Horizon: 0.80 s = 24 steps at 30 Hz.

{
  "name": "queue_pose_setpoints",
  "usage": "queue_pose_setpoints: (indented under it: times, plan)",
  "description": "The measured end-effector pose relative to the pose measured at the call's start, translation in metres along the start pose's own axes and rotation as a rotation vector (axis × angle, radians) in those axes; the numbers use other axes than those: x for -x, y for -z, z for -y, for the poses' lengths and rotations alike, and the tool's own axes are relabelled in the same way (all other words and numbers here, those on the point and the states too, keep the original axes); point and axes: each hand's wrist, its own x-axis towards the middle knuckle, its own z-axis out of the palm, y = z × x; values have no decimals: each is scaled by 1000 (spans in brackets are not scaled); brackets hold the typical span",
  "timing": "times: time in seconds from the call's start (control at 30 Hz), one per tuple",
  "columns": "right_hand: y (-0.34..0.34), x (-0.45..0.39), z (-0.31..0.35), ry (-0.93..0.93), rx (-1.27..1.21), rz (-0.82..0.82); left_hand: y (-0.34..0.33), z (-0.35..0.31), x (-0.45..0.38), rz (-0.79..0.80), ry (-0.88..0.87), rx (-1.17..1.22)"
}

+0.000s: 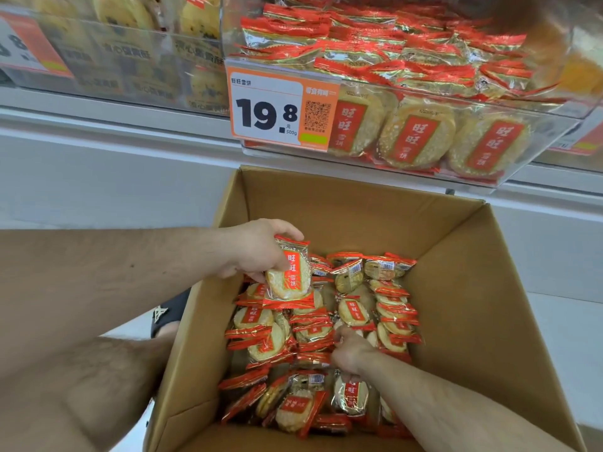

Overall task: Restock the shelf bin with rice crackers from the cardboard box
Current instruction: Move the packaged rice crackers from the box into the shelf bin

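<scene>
From the head cam I see my left hand gripping one rice cracker packet, held up over the left side of the open cardboard box. My right hand is down among the loose packets inside; fingers look curled into them, but I can't tell if it's got one. Just above the box, the clear shelf bin is piled with the same packets, with an orange price tag on its front. White shelving all around.
</scene>
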Motion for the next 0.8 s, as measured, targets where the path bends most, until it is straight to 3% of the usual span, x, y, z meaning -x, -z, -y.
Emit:
queue_pose_setpoints:
  times: [0.17,0.27,0.5,0.67,0.8]
  plan:
    - [-10,0,0,-54,-292,204,2,-5,5,-3,-14,-29]
    - [-18,5,1,-58,-403,190,0,-12,8,0,-36,-42]
    - [40,54,19,-7,-556,-70,1,-32,20,7,-145,-317]
    - [115,125,21,191,-700,-350,6,-54,30,-49,-225,-456]
    - [141,177,21,438,-915,-585,5,-71,39,-78,-273,-357]
